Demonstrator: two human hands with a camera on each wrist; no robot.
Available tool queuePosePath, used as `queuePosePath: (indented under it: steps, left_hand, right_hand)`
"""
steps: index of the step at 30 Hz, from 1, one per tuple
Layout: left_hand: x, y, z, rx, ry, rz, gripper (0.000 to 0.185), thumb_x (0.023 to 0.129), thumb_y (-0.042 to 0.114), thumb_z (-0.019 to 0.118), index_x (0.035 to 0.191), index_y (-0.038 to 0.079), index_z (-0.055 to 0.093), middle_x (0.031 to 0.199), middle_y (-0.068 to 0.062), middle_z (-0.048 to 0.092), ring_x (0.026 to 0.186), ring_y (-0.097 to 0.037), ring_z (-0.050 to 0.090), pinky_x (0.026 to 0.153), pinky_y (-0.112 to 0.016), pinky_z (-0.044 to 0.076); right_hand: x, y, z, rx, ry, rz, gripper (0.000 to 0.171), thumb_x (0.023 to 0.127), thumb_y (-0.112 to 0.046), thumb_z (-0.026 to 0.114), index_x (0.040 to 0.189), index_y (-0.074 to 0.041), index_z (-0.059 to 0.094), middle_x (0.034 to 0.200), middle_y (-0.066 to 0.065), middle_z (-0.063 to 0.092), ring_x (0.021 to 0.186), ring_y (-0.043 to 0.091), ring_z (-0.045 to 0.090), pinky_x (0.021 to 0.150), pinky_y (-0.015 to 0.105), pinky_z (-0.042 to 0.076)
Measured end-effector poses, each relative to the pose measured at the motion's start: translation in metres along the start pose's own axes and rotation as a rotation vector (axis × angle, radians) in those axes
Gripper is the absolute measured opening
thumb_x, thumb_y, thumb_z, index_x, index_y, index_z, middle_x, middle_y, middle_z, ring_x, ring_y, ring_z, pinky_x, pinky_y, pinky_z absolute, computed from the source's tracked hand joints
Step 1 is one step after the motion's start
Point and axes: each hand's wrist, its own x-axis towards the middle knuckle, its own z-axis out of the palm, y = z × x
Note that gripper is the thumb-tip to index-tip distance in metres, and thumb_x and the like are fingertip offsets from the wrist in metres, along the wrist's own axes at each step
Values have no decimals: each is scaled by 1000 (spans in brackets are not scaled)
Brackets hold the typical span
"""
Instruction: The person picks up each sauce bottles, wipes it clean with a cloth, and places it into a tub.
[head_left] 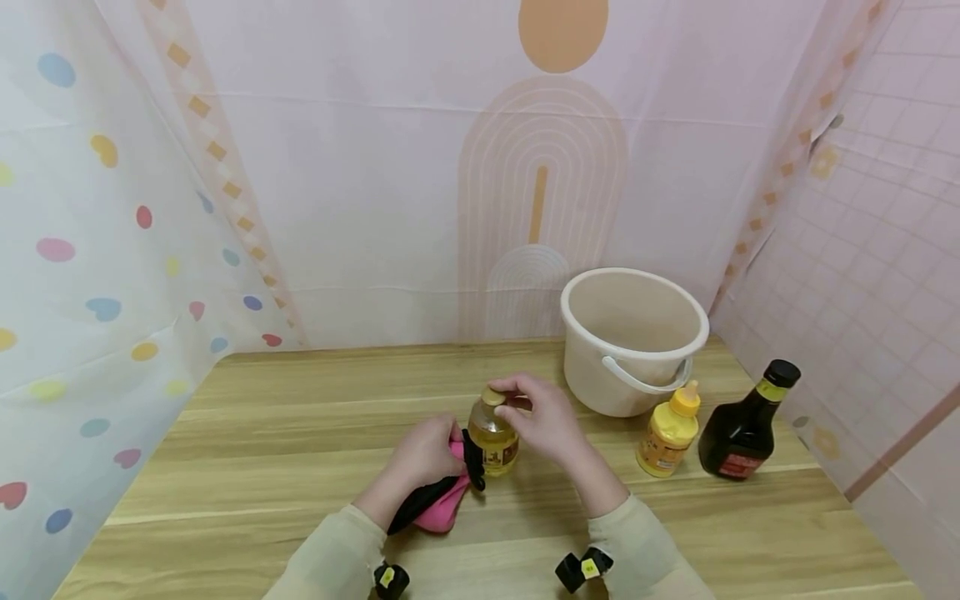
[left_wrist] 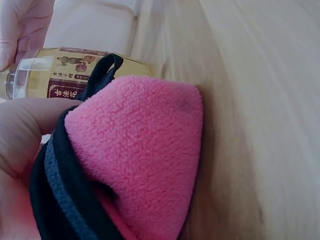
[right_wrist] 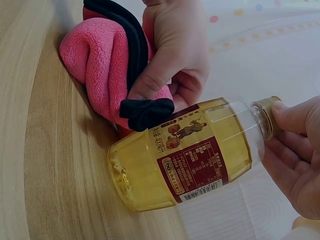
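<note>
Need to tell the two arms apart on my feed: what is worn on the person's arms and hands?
Both hands, left hand and right hand, are bare, with no gloves. Each forearm wears a long pale cream sleeve reaching the wrist. Below each wrist sits a small black mount bearing a yellow tag.

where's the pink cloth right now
In the head view the pink cloth lies on the table, gripped by the left hand, pressed against the left side of the oil bottle.
</note>
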Motion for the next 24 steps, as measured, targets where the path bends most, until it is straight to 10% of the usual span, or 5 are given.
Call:
queuePosePath:
  steps: [24]
  left_hand:
    - [-13, 5, -4, 166, 33, 74, 26, 65, 5, 74, 76, 14, 52, 66, 5, 50, 60, -14, 47, 55, -33, 41]
  right_hand:
    - [0, 5, 0, -13, -5, -47, 28, 84, 5, 73, 111, 0, 67, 106, 11, 69, 94, 24, 66, 84, 30, 54]
